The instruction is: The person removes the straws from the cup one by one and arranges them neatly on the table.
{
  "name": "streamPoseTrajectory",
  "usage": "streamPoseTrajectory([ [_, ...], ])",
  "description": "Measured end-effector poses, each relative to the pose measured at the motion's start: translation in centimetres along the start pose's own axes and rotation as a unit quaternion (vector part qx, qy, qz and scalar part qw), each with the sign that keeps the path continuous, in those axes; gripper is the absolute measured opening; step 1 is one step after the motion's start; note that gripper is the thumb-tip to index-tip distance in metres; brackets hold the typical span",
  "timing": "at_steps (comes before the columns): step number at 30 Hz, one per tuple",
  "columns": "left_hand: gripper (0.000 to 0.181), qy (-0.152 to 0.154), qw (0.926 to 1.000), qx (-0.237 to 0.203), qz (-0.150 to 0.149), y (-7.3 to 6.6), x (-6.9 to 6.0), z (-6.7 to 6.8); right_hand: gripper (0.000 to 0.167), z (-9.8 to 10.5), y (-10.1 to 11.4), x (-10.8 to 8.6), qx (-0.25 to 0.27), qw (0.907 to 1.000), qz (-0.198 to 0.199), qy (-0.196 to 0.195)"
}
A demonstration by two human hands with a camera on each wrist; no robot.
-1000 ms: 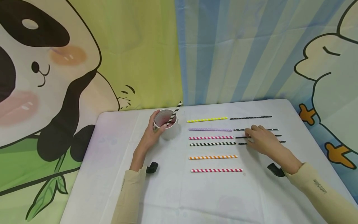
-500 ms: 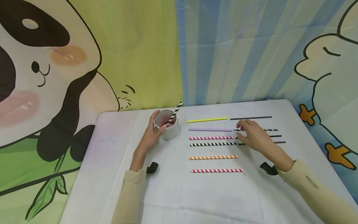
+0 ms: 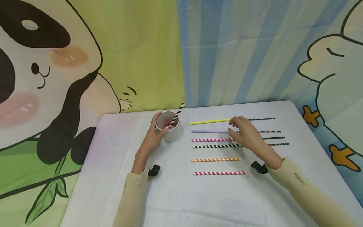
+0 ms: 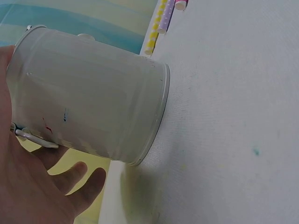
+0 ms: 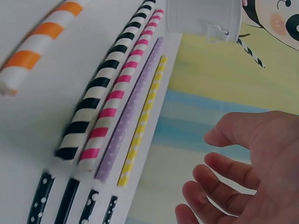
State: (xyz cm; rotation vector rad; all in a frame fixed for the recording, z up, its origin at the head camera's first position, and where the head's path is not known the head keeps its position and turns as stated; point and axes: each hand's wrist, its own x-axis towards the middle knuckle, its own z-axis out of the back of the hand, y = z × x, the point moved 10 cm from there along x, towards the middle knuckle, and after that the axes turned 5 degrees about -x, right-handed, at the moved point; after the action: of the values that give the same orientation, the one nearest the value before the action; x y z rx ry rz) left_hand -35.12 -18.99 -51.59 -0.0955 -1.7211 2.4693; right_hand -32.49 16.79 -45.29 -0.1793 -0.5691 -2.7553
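Note:
My left hand [image 3: 153, 136] grips a small white metal bucket [image 3: 173, 136] by its rim, the thumb at the near side. A black-and-white striped paper straw [image 3: 177, 114] leans upright inside it. In the left wrist view the bucket [image 4: 93, 98] fills the left half, its bottom rim close to the tablecloth. My right hand [image 3: 246, 131] hovers over the right side of the table, fingers loosely bent and holding nothing. Beneath and beside it lie the ends of a yellow paper straw [image 3: 210, 121], a purple dotted one [image 3: 210, 131] and a pink striped one [image 3: 210, 140].
Lower in that column lie a black striped straw [image 3: 212, 146], an orange one [image 3: 215, 160] and a red one [image 3: 219, 173]. Several black straws [image 3: 270, 131] form a second column to the right, partly hidden by my hand. A cartoon-print curtain [image 3: 141, 56] hangs behind the table.
My right hand has moved left from over the black straws to near the ends of the yellow and purple straws. The left hand and bucket have stayed put.

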Motion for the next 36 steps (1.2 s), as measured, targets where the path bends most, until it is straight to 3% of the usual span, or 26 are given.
streamPoseTrajectory([
  [8,0.07,0.001,1.0,0.0,0.008,0.2,-0.1,0.0,0.023,-0.5,1.5,1.6,0.031,0.9995,-0.004,-0.01],
  [19,0.072,-0.001,0.9999,0.0,0.011,0.1,-0.2,0.0,0.025,-2.1,3.1,3.3,0.163,0.9863,-0.022,0.005],
  [28,0.07,0.003,1.0,-0.002,0.007,0.2,-0.1,0.0,0.026,-4.5,4.1,4.3,0.282,0.9559,-0.074,0.033],
  [36,0.069,0.005,0.9999,-0.015,-0.004,0.2,0.0,-0.1,0.029,-6.7,6.0,4.8,0.381,0.9168,-0.103,0.062],
])
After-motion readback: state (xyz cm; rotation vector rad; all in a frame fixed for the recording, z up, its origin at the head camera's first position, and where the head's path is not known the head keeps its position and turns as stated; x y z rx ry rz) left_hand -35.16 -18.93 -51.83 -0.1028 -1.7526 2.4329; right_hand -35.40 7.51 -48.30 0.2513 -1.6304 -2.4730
